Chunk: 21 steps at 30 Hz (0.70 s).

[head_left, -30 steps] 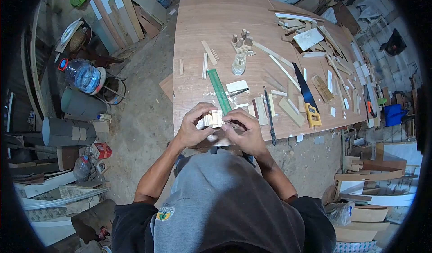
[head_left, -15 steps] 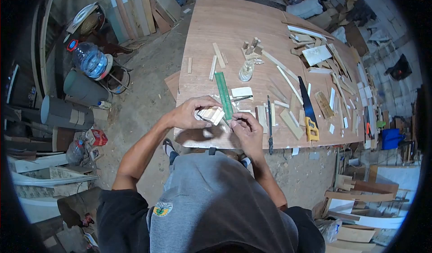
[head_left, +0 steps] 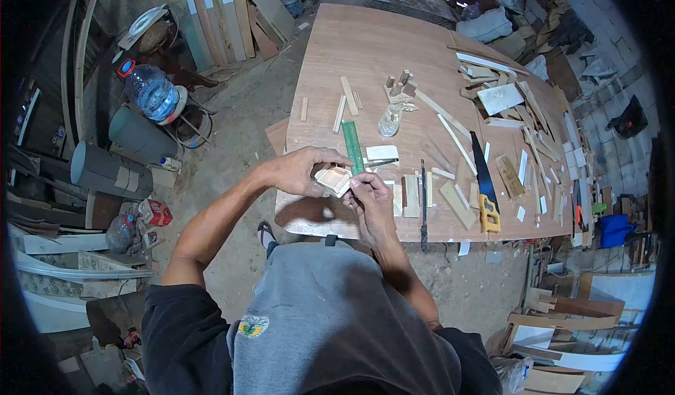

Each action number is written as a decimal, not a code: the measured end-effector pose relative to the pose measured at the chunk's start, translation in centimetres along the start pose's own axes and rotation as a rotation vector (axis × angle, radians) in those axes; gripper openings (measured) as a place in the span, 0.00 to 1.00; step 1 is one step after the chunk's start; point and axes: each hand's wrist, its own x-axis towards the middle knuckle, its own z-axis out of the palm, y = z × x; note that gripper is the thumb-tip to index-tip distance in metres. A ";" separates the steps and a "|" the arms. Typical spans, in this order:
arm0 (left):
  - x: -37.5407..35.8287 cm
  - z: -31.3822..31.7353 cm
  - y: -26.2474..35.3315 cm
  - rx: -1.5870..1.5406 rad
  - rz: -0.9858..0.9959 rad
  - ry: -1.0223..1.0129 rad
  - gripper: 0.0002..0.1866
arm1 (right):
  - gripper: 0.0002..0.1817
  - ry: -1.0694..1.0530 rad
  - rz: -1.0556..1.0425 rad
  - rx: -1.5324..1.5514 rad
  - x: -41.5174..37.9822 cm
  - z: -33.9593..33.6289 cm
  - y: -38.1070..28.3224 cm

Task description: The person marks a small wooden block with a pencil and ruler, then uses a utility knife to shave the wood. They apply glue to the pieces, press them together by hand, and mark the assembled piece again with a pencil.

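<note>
Near the front edge of the wooden table, my left hand grips a small light wooden piece between thumb and fingers. My right hand is closed at the right side of that piece, its fingertips pinched; what they hold, if anything, is too small to make out. A green ruler lies just beyond both hands. Right of it are a white block and a clear glass jar. A dark thin rod lies to the right of my right hand.
A handsaw with a yellow handle lies on the table's right part, beside wood strips and a pile of offcuts. Small upright wooden pieces stand behind the jar. A large water bottle sits on a stand at the left.
My right hand has moved left, up against the wooden piece in my left hand. The camera view has shifted slightly, so the table appears lower.
</note>
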 end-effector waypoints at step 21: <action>-0.1 -0.8 -13.8 0.319 -0.201 0.156 0.38 | 0.18 0.338 0.020 -0.048 -3.2 -7.1 1.6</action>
